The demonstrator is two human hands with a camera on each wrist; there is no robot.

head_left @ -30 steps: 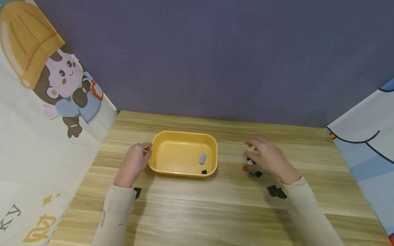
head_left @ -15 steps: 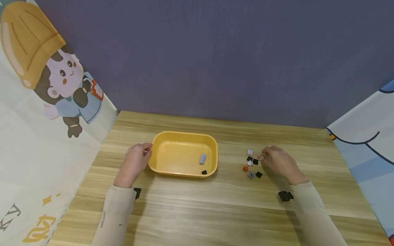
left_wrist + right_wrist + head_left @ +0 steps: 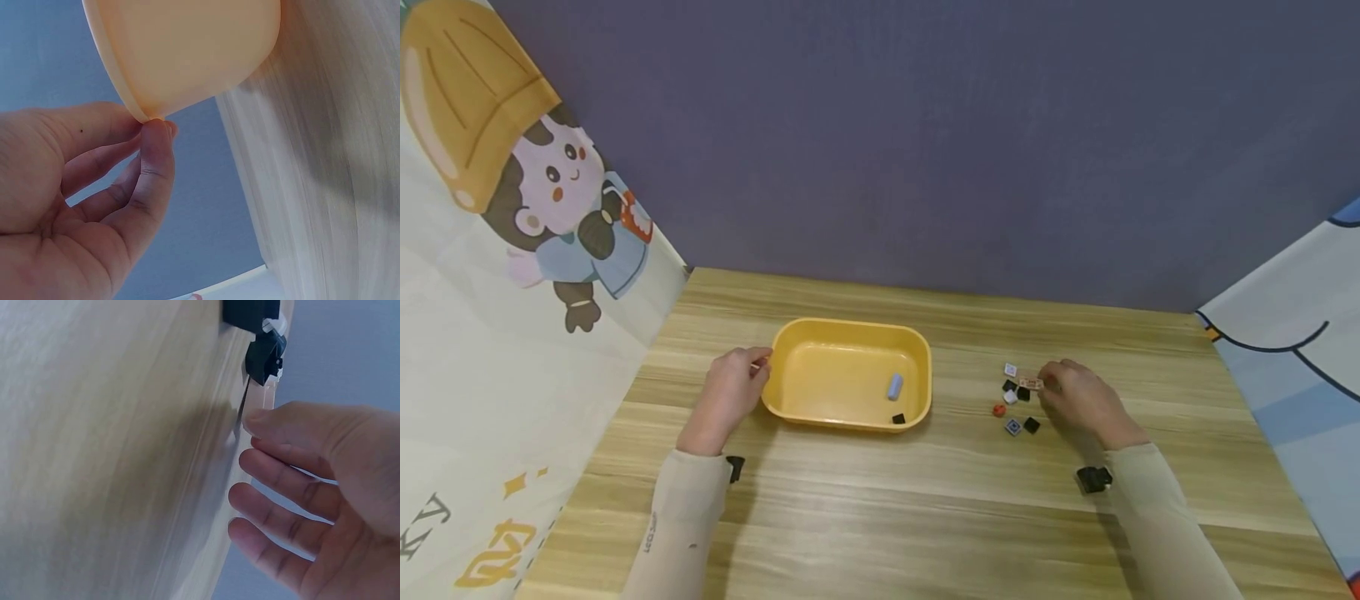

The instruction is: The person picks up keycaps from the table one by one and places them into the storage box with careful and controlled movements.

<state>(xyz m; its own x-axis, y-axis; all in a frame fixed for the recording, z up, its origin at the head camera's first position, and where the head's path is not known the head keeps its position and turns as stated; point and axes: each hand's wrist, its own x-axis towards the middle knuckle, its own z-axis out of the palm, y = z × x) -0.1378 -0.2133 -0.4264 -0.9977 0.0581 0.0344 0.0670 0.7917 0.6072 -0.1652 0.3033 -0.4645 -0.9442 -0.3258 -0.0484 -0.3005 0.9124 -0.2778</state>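
My left hand (image 3: pixel 730 392) pinches the left rim of a yellow plastic tray (image 3: pixel 827 379) between thumb and fingers; the left wrist view shows the tray's corner (image 3: pixel 181 56) there. A lavender block (image 3: pixel 895 387) and a small black piece (image 3: pixel 898 419) lie in the tray's right part. To the right, my right hand (image 3: pixel 1086 404) pinches one end of a long, flat, pinkish toy brick (image 3: pixel 1030 383), its other fingers loosely curved. In the right wrist view the pinkish brick (image 3: pixel 259 397) lies low at the tabletop, its held end hidden behind the thumb.
Close by the right hand lie small loose pieces: a white one (image 3: pixel 1011 369), an orange-red one (image 3: pixel 999 410), a grey square (image 3: pixel 1013 427) and several black ones, such as a black tile (image 3: pixel 1032 425). A dark blue wall (image 3: pixel 925 167) rises behind the wooden table (image 3: pixel 880 517).
My right hand has drawn back to the right from over the pieces, uncovering them, and has come to the pinkish brick's end. The left hand and tray stay in place.
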